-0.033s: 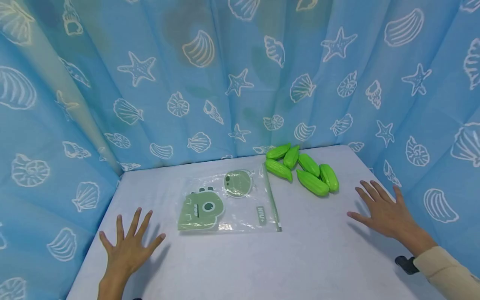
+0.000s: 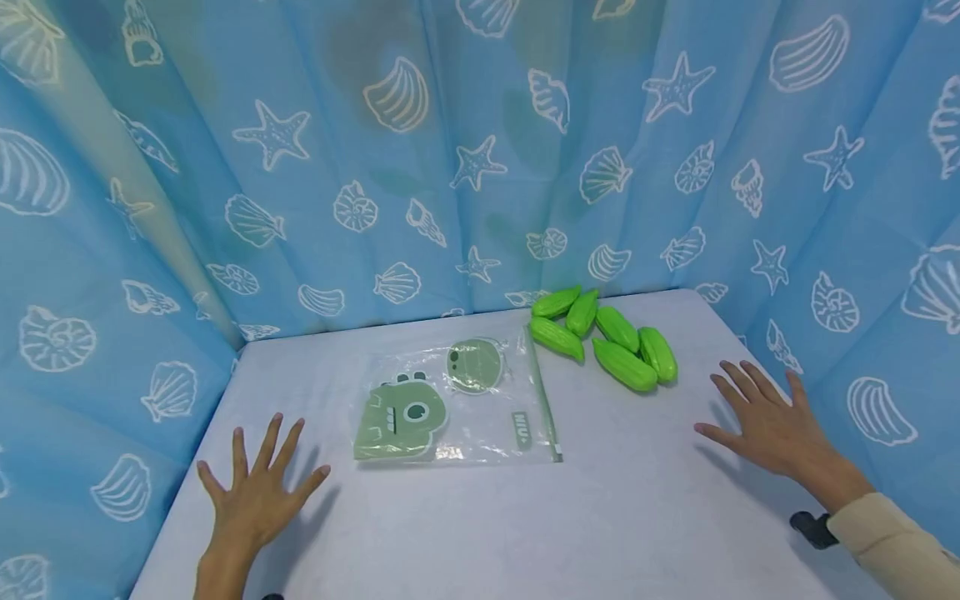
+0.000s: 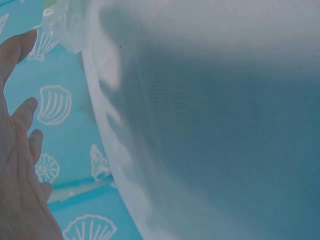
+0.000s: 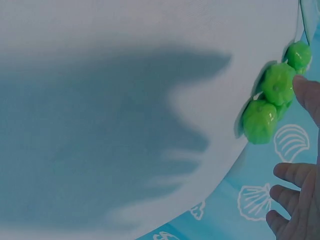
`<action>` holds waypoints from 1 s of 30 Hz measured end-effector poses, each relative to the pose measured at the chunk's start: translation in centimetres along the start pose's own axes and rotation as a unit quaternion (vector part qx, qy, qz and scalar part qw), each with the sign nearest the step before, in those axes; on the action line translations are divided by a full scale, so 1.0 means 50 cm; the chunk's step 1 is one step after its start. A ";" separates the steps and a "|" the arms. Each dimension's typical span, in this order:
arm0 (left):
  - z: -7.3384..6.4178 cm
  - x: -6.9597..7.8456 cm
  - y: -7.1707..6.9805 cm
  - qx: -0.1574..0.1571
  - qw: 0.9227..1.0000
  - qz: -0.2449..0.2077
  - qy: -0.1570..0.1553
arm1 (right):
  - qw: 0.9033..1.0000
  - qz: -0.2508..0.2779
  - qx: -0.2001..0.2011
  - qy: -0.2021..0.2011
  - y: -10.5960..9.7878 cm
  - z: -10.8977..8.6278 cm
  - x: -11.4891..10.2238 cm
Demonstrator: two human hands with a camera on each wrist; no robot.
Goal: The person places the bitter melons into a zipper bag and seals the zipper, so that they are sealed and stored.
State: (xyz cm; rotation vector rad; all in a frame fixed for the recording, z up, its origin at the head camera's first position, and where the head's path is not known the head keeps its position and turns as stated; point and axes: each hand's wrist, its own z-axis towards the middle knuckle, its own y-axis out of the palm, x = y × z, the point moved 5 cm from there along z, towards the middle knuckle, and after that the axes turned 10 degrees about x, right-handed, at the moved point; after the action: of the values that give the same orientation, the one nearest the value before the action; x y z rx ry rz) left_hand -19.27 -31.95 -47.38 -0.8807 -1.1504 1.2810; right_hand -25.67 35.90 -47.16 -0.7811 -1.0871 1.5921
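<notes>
Both hands hover above the white table with fingers spread and nothing in them. My left hand (image 2: 253, 507) is at the left, nearest the lower left corner of a clear plastic zip bag (image 2: 480, 417). The bag lies flat, printed with a green cartoon dinosaur, its green zip edge (image 2: 543, 392) toward the right. Several bright green, ridged, glossy gourds (image 2: 625, 365) lie in a loose cluster beyond the bag's right side. To the right of them is my right hand (image 2: 776, 425), apart from them. In the right wrist view, the gourds (image 4: 278, 84) show past its thumb (image 4: 306, 95).
A white cloth covers the table (image 2: 480, 533). Blue curtains (image 2: 480, 225) with white shell and starfish prints enclose the back and both sides. A dark wrist strap piece (image 2: 813, 529) sits by the right beige sleeve (image 2: 888, 533).
</notes>
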 end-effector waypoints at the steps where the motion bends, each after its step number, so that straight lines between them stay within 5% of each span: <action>1: 0.000 0.002 0.000 0.000 1.000 -0.002 -0.001 | 1.000 0.000 0.001 0.001 0.002 -0.001 0.003; 8: -0.001 0.013 -0.004 0.015 1.000 -0.011 -0.002 | 1.000 0.011 0.014 0.011 0.001 -0.002 0.016; 17: 0.004 0.034 -0.018 0.075 0.996 -0.049 0.003 | 0.997 0.054 0.042 0.024 -0.013 0.010 -0.029; 24: 0.033 0.084 -0.039 0.123 0.987 -0.096 0.024 | 0.985 0.147 0.091 0.024 -0.020 0.043 -0.096; 30: 0.044 0.144 -0.026 0.142 0.978 -0.142 0.049 | 0.977 0.197 0.080 0.030 -0.012 0.061 -0.139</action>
State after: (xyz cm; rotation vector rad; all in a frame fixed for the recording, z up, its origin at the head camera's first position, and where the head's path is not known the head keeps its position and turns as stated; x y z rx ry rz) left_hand -21.62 -25.26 -44.54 -0.5412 -0.9472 1.1181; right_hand -26.22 28.48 -45.61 -0.9707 -0.7792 1.9461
